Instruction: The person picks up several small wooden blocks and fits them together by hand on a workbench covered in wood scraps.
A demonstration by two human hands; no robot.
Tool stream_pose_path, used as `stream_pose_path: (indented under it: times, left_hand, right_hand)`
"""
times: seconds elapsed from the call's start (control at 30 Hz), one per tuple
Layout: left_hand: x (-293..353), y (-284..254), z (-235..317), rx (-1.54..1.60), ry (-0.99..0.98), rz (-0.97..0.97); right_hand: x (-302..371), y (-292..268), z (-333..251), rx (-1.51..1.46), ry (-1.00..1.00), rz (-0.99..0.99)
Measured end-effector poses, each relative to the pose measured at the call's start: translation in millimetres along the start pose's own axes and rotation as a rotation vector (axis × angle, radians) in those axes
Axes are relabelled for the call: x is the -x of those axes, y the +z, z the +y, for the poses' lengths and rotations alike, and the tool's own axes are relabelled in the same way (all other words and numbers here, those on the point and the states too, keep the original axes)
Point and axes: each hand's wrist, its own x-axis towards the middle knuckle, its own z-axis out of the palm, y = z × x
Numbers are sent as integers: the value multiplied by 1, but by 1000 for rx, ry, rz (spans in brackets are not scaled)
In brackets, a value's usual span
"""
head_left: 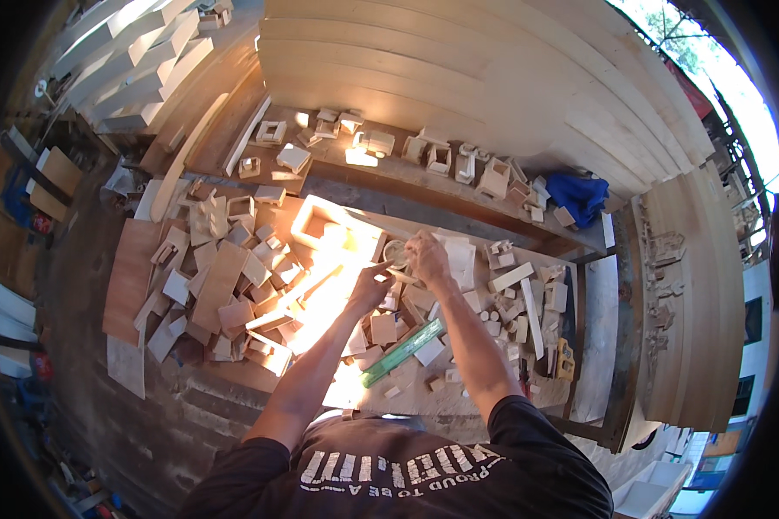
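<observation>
Left hand and right hand are close together at a round container amid wooden blocks, apparently placed centrally for two-handed access; finger closure cannot be determined.

Wooden blocks heaped on a workbench and layered planks show a woodworking workshop.

Beyond the green strip, the left hand and right hand partly hide a pale piece, too small to identify. Left of the strip, glare washes out wooden blocks. Tall boards beyond it are cut off above; the dark shirt, nearer, below.
</observation>
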Motion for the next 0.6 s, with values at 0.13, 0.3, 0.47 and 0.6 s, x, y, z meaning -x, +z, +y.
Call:
stream_pose_path:
  times: [0.13, 0.3, 0.47, 0.6]
  left_hand:
    - [0, 3, -6, 5, -5, -6]
    - [7, 1, 0, 90, -11, 16]
    - [24, -2, 21, 761, -80, -37]
    - [67, 6, 58, 1017, 31, -54]
  right_hand:
    - [-6, 15, 9, 39, 108, -83]
    - [-7, 5, 13, -221, 41, 104]
    - [18, -70, -16, -903, 330, 66]
    - [77, -117, -55, -1362, 291, 9]
